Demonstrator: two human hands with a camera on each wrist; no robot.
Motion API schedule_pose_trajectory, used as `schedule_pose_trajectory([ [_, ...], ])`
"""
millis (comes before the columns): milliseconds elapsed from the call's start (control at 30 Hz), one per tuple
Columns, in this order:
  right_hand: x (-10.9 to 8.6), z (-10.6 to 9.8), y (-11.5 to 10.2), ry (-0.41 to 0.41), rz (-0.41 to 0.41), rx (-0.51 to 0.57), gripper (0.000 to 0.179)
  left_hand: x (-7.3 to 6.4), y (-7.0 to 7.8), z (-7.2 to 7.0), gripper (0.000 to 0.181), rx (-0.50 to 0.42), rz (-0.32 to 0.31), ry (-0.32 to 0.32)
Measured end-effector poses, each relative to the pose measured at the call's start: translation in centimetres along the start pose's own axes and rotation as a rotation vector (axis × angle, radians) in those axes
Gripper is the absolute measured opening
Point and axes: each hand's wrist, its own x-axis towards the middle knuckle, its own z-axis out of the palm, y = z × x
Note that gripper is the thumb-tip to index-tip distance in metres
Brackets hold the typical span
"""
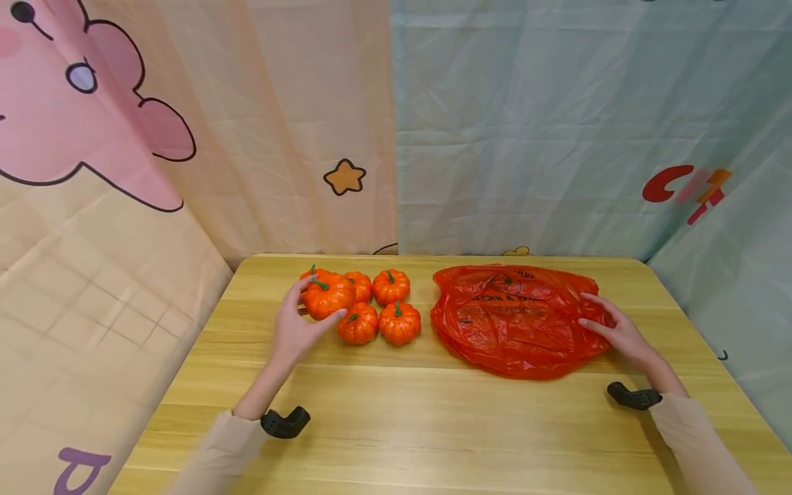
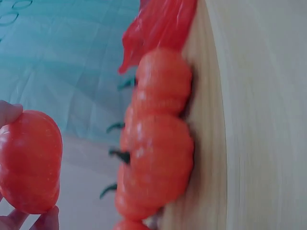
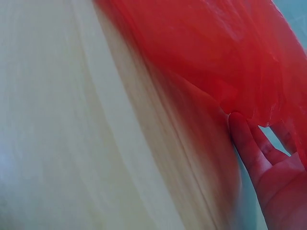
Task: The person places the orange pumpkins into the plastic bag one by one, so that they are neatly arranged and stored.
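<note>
In the head view my left hand grips a small orange pumpkin with a green stem, thumb on one side and fingers on the other. The left wrist view shows this pumpkin raised off the tabletop. Several more of the little pumpkins stand grouped beside and behind it, one partly covered by the held one. To their right lies a crumpled red plastic bag with dark print. My right hand touches the bag's right edge, thumb and fingers spread apart.
The wooden table has rounded back corners. Printed fabric curtains hang behind it and at both sides. A black strap-like piece sits at the left wrist, and a similar one at the right.
</note>
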Motion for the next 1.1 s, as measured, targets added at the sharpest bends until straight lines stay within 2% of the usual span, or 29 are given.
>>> schedule_pose_trajectory([
  [233,0.0,0.2,0.1,0.001,-0.01,0.013,0.056,-0.7,2.2,2.8,0.079,-0.053,0.062,-0.049],
  [500,-0.2,0.2,0.5,0.006,-0.011,0.019,0.056,-1.8,3.2,6.2,0.077,-0.056,0.071,-0.164],
  [867,-0.1,0.3,0.6,0.004,-0.017,0.036,0.056,-2.4,4.8,9.9,0.076,-0.102,0.117,-0.2],
  [1100,0.0,0.1,0.6,0.005,-0.026,0.064,0.056,-3.0,5.7,12.4,0.074,-0.115,0.105,-0.23],
])
